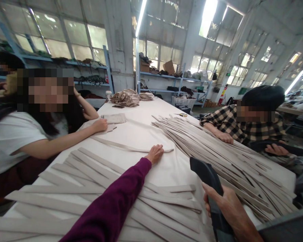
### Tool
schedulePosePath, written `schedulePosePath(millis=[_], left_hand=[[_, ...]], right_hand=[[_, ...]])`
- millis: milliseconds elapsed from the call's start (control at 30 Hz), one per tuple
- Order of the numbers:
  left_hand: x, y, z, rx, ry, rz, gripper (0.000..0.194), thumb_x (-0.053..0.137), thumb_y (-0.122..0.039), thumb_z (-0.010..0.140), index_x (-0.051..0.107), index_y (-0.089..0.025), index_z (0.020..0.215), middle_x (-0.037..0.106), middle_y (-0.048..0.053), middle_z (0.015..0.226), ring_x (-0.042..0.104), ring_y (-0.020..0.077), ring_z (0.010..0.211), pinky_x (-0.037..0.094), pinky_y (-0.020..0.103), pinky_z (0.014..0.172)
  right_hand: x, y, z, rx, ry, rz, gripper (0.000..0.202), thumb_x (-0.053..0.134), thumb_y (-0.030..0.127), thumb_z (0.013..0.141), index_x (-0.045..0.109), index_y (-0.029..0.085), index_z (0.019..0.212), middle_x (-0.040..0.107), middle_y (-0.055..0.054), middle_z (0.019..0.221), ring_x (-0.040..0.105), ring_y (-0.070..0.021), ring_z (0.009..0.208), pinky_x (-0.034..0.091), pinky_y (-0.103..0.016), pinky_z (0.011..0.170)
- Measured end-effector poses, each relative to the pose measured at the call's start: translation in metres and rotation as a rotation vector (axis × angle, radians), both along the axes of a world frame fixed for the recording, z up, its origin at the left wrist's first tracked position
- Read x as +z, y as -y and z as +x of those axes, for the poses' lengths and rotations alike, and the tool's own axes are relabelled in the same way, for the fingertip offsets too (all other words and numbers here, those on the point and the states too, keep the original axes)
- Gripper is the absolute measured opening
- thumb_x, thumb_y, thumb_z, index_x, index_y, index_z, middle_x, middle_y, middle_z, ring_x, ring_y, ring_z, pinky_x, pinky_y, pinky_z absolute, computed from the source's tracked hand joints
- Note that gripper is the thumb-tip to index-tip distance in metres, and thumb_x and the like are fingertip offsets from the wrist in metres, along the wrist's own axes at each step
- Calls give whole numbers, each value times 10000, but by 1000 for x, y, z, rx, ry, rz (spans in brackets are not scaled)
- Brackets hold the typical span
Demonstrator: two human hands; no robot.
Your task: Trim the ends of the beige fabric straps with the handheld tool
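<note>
My left hand (155, 153), at the end of a purple sleeve, rests on the white table with its fingers curled down on a long beige fabric strip (121, 145). That strip runs leftward from the fingers, and a short end sticks out to their right. In the lower right, my right hand (229, 206) is wrapped around a black curved handheld tool (212, 183) whose exact kind I cannot tell. Its blunt end points up and left, above the table. Several loose strips (73, 188) fan out beneath my left forearm.
A dense pile of strips (204, 141) covers the table's (151, 109) right side. A person (40, 131) sits left, writing hand on papers (113, 118). Another person in a checked shirt (219, 117) holds a similar black tool at right. Bundled strips (126, 98) lie at the far end.
</note>
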State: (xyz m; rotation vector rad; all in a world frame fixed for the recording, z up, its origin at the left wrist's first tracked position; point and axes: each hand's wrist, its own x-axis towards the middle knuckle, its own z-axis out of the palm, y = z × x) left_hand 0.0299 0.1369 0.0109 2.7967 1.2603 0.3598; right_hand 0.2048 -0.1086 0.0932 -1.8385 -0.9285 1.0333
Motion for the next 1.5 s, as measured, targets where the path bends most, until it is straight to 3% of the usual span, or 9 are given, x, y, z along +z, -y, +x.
schedulePosePath(millis=[267, 367, 467, 567, 767, 900, 1133, 1300, 1500], left_hand=[[6, 23, 9, -3, 235, -120, 183, 404, -51, 749, 566, -131, 722, 545, 129, 936, 503, 211, 910, 382, 348, 801], [9, 39, 11, 39, 401, -215, 139, 420, -98, 750, 544, -147, 711, 574, 74, 763, 549, 161, 725, 414, 278, 679], [7, 63, 8, 57, 580, -341, 203, 329, -154, 799, 524, -141, 743, 549, 17, 582, 502, 95, 482, 387, 205, 513], [2, 89, 4, 59, 726, -433, 240, 287, -172, 794, 510, -128, 718, 555, 20, 573, 470, 71, 428, 351, 177, 447], [-2, 121, 0, -34, 1241, -891, 144, 486, -233, 690, 566, -116, 710, 467, -18, 520, 391, 54, 425, 277, 178, 416], [1, 125, -3, -90, 1434, -1068, 252, 585, -284, 666, 595, -114, 852, 487, -8, 626, 403, 46, 471, 299, 188, 448], [3, 126, -8, -143, 1445, -1140, 364, 623, -370, 667, 616, -119, 931, 436, -21, 622, 377, 40, 481, 271, 180, 437], [5, 132, -8, -182, 1427, -1193, 429, 591, -286, 661, 592, -153, 1069, 420, -31, 643, 324, 25, 472, 207, 164, 414], [9, 131, -7, -153, 1434, -1242, 655, 556, -187, 619, 445, -240, 1263, 426, -41, 701, 310, 7, 452, 194, 155, 416]], right_hand=[[5, 8, -10, 5, 10, 28, 409, 547, 557, 660, 495, 180, 510, 516, 17, 347, 474, -121, 294, 400, -231, 325], [5, 12, -9, 10, 0, 39, 414, 559, 556, 659, 509, 172, 513, 518, 13, 346, 480, -124, 301, 410, -237, 334], [6, 14, -11, 14, 0, 41, 382, 573, 520, 660, 503, 175, 513, 515, 14, 343, 478, -126, 301, 403, -235, 328], [7, 15, -20, 39, 4, 21, 363, 562, 500, 678, 493, 179, 523, 515, 18, 355, 481, -123, 308, 395, -223, 319], [2, 10, -46, 149, 17, -9, 385, 523, 520, 716, 508, 168, 561, 532, 10, 391, 486, -114, 314, 398, -209, 320], [1, 3, -63, 180, 47, -15, 363, 520, 484, 731, 506, 162, 563, 525, 13, 392, 489, -110, 318, 404, -202, 323], [0, -15, -76, 191, 83, 22, 328, 541, 452, 720, 518, 157, 580, 544, 9, 396, 515, -125, 339, 425, -213, 334], [9, -31, -71, 154, 119, 46, 349, 534, 461, 721, 509, 157, 551, 536, 9, 393, 504, -118, 339, 435, -215, 350], [12, -25, -75, 159, 182, 40, 343, 530, 449, 723, 533, 155, 548, 548, -1, 395, 511, -131, 342, 426, -225, 350]])
